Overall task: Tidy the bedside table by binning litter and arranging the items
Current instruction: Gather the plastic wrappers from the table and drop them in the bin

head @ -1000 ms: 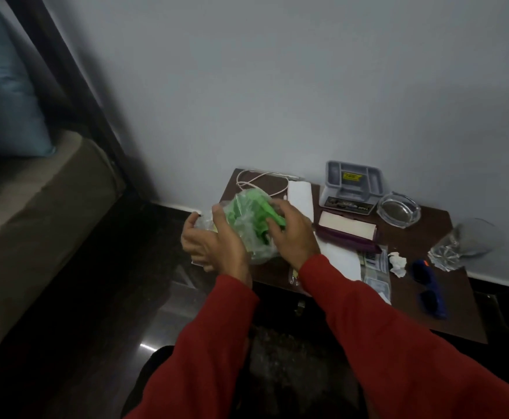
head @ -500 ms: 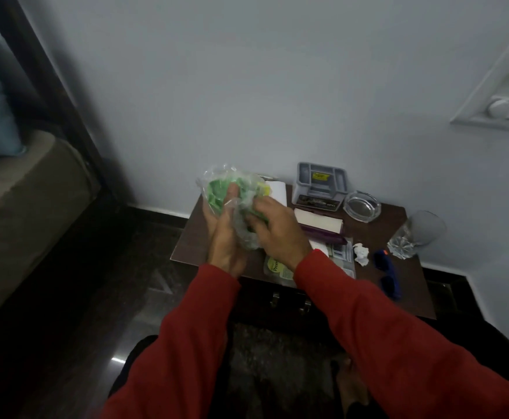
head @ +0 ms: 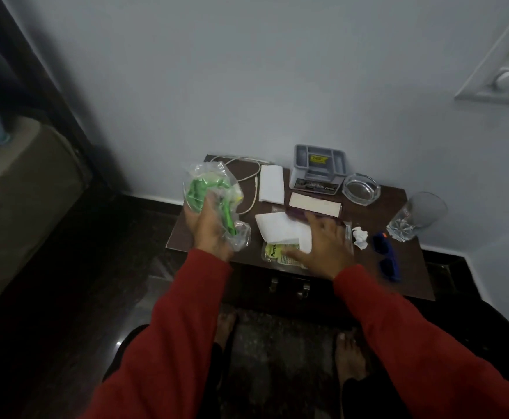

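Observation:
My left hand (head: 207, 228) grips a crumpled clear plastic bag (head: 213, 195) with green pieces inside, held over the left end of the brown bedside table (head: 404, 267). My right hand (head: 322, 246) hovers with fingers spread over a yellow-green wrapper (head: 277, 252) and white paper (head: 280, 229) at the table's front. A crumpled white tissue (head: 360, 237) lies just right of that hand. Blue sunglasses (head: 386, 258) lie near the front right.
At the back stand a grey organiser tray (head: 319, 164), a glass ashtray (head: 360, 189), a folded white napkin (head: 271, 184) and a white cable (head: 247, 176). A purple case with a white box (head: 313, 205) sits mid-table. A tumbler (head: 419, 216) lies at the right edge. Bed at left.
My right hand let go of the plastic bag and moved right and down over the wrapper and paper. My left hand keeps the bag, now lower and to the left.

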`<state>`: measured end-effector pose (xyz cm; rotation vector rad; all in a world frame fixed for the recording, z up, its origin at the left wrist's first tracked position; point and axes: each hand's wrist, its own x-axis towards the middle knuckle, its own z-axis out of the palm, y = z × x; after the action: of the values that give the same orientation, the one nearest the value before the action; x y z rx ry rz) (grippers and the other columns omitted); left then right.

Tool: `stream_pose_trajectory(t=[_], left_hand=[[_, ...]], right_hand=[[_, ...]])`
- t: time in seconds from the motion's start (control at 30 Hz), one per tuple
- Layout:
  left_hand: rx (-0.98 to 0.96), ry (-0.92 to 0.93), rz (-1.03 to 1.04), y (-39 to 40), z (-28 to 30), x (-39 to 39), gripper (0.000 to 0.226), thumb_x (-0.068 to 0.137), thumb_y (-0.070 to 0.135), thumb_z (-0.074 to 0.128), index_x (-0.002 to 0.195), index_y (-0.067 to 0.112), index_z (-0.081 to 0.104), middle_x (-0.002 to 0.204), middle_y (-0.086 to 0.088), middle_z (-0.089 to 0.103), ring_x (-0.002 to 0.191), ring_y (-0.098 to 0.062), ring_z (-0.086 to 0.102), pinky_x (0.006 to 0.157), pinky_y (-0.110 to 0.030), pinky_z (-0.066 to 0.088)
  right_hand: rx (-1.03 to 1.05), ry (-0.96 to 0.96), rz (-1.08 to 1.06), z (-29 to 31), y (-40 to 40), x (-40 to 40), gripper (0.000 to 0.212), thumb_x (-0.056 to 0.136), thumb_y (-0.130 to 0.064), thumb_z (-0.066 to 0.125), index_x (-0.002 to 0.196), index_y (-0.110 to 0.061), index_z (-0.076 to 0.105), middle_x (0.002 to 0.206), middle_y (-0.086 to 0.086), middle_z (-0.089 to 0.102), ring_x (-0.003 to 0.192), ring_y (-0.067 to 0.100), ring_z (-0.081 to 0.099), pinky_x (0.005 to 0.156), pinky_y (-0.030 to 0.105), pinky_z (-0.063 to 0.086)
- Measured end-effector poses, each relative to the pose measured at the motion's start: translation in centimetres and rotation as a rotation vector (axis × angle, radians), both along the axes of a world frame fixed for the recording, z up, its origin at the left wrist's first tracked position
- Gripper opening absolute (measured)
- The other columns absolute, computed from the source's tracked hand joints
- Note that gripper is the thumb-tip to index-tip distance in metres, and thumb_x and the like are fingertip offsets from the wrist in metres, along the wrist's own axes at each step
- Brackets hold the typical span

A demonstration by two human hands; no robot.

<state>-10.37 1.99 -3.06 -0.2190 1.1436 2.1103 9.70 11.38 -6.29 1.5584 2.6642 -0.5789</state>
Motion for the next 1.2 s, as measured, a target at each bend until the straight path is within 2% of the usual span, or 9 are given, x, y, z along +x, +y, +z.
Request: stream_pose_trajectory(t=[0.07,0.17,0.3,0.4,0.53,0.67,0.77,1.03,1.2], left_hand=[[0.007,0.015,-0.048,0.3,-0.1,0.2,0.071,0.061,0.027,0.074,0.131,0.028,0.059,0.116,-0.015,0.066,0.070,-0.019,0.060,0.050,-0.028,0.048],[0.026,0.058,-0.095,0.4,-0.4,0.1,0.053,0.075,0.014,0.067,0.125,0.031,0.063,0.111,-0.012,0.065,0.068,-0.019,0.058,0.046,-0.026,0.046],[0.021,0.089,-0.179,0.4,-1.3,-0.4,0.071,0.069,0.020,0.073,0.138,0.014,0.054,0.113,-0.011,0.060,0.068,-0.017,0.055,0.050,-0.026,0.045],[-0.003,0.102,-0.231,0.6,-1.6,-0.6,0.066,0.066,0.024,0.075,0.129,0.009,0.058,0.107,-0.008,0.057,0.062,-0.015,0.053,0.052,-0.027,0.044],[0.031,0.101,-0.296,0.6,-1.4,-0.4,0.058,0.067,0.027,0.077,0.120,0.027,0.054,0.095,-0.004,0.054,0.054,-0.016,0.048,0.049,-0.027,0.043],[0.056,0.108,-0.278,0.6,-1.4,-0.2,0.053,0.070,0.023,0.074,0.120,0.022,0.061,0.107,-0.010,0.054,0.057,-0.015,0.050,0.052,-0.026,0.043],[0.061,0.092,-0.288,0.5,-1.4,0.0,0.059,0.064,0.027,0.077,0.121,0.016,0.061,0.103,-0.013,0.054,0.056,-0.016,0.050,0.049,-0.026,0.043],[0.088,0.079,-0.335,0.3,-0.6,0.5,0.062,0.059,0.030,0.077,0.115,0.014,0.058,0.082,-0.006,0.054,0.044,-0.016,0.046,0.045,-0.024,0.042],[0.103,0.076,-0.397,0.4,-1.2,0.2,0.059,0.065,0.033,0.079,0.119,0.018,0.059,0.102,-0.012,0.057,0.057,-0.020,0.058,0.048,-0.027,0.047]], right_hand=[[-0.066,-0.152,0.042,-2.1,-0.7,1.1,0.119,0.066,-0.081,0.062,0.155,-0.033,0.000,0.157,0.007,0.012,0.143,0.038,0.018,0.112,0.058,0.024],[0.008,-0.198,0.099,-3.7,-1.0,1.6,0.117,0.070,-0.072,0.066,0.154,-0.034,-0.005,0.158,0.008,0.014,0.141,0.037,0.021,0.109,0.062,0.027],[0.020,-0.174,0.216,-3.8,-0.9,1.5,0.103,0.082,-0.054,0.066,0.156,-0.030,-0.002,0.161,0.008,0.014,0.142,0.036,0.025,0.109,0.059,0.030],[-0.035,0.022,0.227,-3.4,-0.4,1.9,0.081,0.088,-0.034,0.066,0.154,-0.027,0.019,0.161,0.007,0.017,0.140,0.034,0.034,0.108,0.054,0.038],[0.110,0.293,0.149,-2.4,1.1,2.6,0.035,0.089,-0.019,0.052,0.123,-0.023,0.057,0.128,0.002,0.055,0.112,0.028,0.058,0.090,0.045,0.050],[0.213,0.436,0.068,-0.1,2.9,2.1,0.029,0.095,-0.023,0.051,0.117,-0.010,0.065,0.109,0.011,0.059,0.102,0.026,0.058,0.086,0.030,0.041],[0.231,0.583,0.003,2.3,3.7,1.8,0.030,0.095,-0.025,0.050,0.122,-0.017,0.059,0.111,0.011,0.065,0.100,0.026,0.063,0.085,0.037,0.051],[-0.054,0.957,-0.233,6.6,4.0,-0.2,0.015,0.098,-0.023,0.056,0.111,-0.017,0.059,0.101,-0.005,0.068,0.091,0.011,0.065,0.079,0.025,0.051],[-0.646,1.419,-0.366,6.1,4.5,-2.0,0.020,0.097,-0.010,0.055,0.084,-0.020,0.066,0.098,0.002,0.064,0.099,0.018,0.057,0.102,0.042,0.045]])
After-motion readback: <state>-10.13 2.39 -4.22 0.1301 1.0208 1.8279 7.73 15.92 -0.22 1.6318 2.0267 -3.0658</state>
